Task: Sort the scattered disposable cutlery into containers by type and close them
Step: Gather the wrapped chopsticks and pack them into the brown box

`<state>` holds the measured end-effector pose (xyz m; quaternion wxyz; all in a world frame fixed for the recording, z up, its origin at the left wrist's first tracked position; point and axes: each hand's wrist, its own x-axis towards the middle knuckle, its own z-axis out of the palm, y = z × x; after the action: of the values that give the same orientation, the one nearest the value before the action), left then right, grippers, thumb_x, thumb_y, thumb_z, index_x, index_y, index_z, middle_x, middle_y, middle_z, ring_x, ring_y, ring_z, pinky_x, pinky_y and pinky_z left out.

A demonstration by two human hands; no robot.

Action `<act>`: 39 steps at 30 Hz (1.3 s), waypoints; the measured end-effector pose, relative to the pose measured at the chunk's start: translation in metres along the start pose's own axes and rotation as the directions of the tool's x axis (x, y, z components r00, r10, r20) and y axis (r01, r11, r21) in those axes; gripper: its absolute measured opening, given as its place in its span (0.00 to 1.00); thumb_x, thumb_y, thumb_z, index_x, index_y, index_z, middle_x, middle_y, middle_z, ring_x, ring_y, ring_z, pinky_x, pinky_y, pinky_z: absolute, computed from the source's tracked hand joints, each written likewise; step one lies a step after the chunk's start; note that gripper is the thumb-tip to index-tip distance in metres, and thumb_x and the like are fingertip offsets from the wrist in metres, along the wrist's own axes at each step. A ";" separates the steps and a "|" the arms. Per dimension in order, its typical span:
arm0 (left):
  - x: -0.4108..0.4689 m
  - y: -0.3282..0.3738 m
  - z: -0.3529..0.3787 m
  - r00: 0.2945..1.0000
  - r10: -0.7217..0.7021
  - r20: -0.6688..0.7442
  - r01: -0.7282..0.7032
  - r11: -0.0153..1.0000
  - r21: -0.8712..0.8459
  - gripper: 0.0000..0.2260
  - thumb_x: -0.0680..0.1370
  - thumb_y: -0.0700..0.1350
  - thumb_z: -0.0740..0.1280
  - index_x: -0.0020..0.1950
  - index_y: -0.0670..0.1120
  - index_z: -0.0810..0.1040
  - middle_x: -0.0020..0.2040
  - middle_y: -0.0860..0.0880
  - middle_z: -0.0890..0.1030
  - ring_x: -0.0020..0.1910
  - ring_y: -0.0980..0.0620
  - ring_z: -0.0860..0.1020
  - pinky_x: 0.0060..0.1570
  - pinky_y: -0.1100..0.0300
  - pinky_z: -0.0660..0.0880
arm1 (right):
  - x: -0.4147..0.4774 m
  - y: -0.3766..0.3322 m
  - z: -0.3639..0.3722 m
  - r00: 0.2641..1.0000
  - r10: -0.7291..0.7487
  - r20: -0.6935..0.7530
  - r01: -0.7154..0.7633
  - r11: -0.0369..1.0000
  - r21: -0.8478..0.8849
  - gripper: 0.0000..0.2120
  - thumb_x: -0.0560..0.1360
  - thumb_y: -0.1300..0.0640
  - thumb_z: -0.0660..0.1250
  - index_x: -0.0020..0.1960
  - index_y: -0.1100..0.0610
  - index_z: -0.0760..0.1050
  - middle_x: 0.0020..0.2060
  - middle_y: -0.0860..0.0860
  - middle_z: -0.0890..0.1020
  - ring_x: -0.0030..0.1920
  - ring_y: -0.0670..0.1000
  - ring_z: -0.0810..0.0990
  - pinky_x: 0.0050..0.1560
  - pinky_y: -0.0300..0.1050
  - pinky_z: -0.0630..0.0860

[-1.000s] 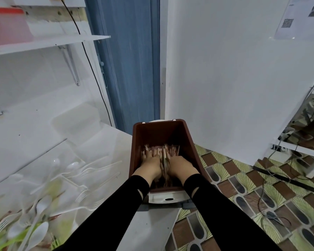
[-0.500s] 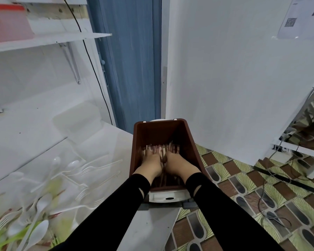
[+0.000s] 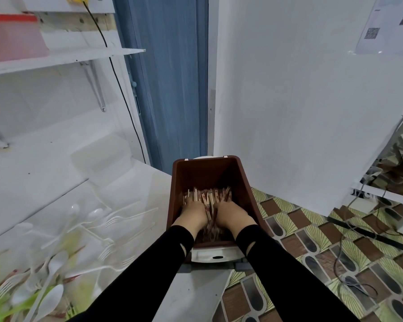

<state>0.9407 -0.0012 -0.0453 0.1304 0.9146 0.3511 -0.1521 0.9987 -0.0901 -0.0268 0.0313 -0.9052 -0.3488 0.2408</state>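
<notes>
A brown plastic container (image 3: 178, 182) stands at the table's right end and holds a bundle of paper-wrapped chopsticks (image 3: 207, 196). Both my hands are inside it, side by side, backs up. My left hand (image 3: 193, 211) and my right hand (image 3: 230, 213) lie pressed onto the chopsticks, with the fingertips partly hidden among them. Clear plastic forks (image 3: 116, 219) and white spoons (image 3: 52, 298) lie scattered on the white table (image 3: 135, 184) to the left.
A white and grey piece (image 3: 216, 255) shows under the container's near end. A wall shelf (image 3: 79, 56) hangs at upper left, a blue door (image 3: 168, 89) is behind. The patterned floor at right carries cables (image 3: 358, 282).
My hands have shifted slightly forward and closer together on the chopsticks, whose ends now look more bunched. The container has stayed in place.
</notes>
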 end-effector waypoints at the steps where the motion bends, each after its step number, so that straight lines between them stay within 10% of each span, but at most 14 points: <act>1: -0.003 -0.001 -0.001 1.000 0.008 -0.029 -0.010 0.999 -0.049 0.19 0.83 0.39 0.55 0.74 0.36 0.62 0.75 0.36 0.60 0.72 0.37 0.65 0.71 0.52 0.60 | -0.002 0.000 0.000 1.000 0.003 -0.016 -0.003 1.000 0.002 0.18 0.79 0.66 0.57 0.67 0.60 0.72 0.63 0.59 0.76 0.60 0.60 0.78 0.56 0.51 0.77; 11: -0.059 -0.041 -0.045 0.700 0.082 -0.709 -0.543 0.706 -0.455 0.09 0.77 0.38 0.65 0.47 0.51 0.80 0.51 0.56 0.72 0.52 0.60 0.74 0.55 0.68 0.72 | -0.031 -0.019 -0.019 0.814 -0.280 -0.508 0.429 0.880 0.202 0.11 0.78 0.59 0.60 0.54 0.55 0.80 0.47 0.50 0.75 0.50 0.54 0.78 0.48 0.49 0.76; 18: -0.111 -0.180 -0.022 0.750 -0.213 -0.626 -0.280 0.755 -0.593 0.13 0.76 0.35 0.64 0.44 0.53 0.80 0.48 0.54 0.77 0.52 0.52 0.77 0.50 0.65 0.68 | -0.074 -0.117 -0.002 0.606 -0.558 -0.567 0.761 0.615 0.207 0.11 0.77 0.62 0.61 0.50 0.54 0.81 0.49 0.49 0.79 0.48 0.47 0.77 0.51 0.40 0.74; 28: -0.254 -0.316 0.091 0.771 -0.451 -0.450 0.101 0.784 -0.613 0.10 0.70 0.46 0.62 0.44 0.52 0.82 0.46 0.47 0.81 0.49 0.44 0.79 0.54 0.49 0.74 | -0.114 -0.194 0.137 0.562 -0.825 -0.054 0.808 0.535 0.248 0.09 0.78 0.58 0.62 0.50 0.50 0.81 0.46 0.46 0.78 0.44 0.46 0.74 0.47 0.43 0.72; 33: -0.313 -0.336 0.142 0.702 -0.395 -0.592 0.063 0.863 -0.501 0.12 0.75 0.53 0.61 0.57 0.55 0.77 0.55 0.49 0.80 0.54 0.44 0.80 0.53 0.47 0.77 | -0.137 -0.200 0.192 0.345 -0.923 -0.167 0.938 0.331 0.106 0.15 0.75 0.48 0.60 0.53 0.51 0.82 0.55 0.47 0.80 0.55 0.52 0.78 0.56 0.46 0.74; 39: -0.346 -0.348 0.181 0.785 -0.300 -0.541 0.119 0.931 -0.344 0.25 0.81 0.65 0.44 0.69 0.60 0.74 0.73 0.58 0.69 0.73 0.56 0.66 0.71 0.51 0.62 | -0.137 -0.180 0.231 0.290 -0.927 -0.236 0.934 0.328 -0.144 0.17 0.77 0.46 0.60 0.62 0.46 0.78 0.64 0.44 0.78 0.67 0.51 0.75 0.70 0.49 0.66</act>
<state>0.4248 -0.0215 -0.1294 0.1312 0.8418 0.4929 0.1767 0.6942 -0.0684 -0.1331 0.2231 -0.5579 -0.7976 0.0530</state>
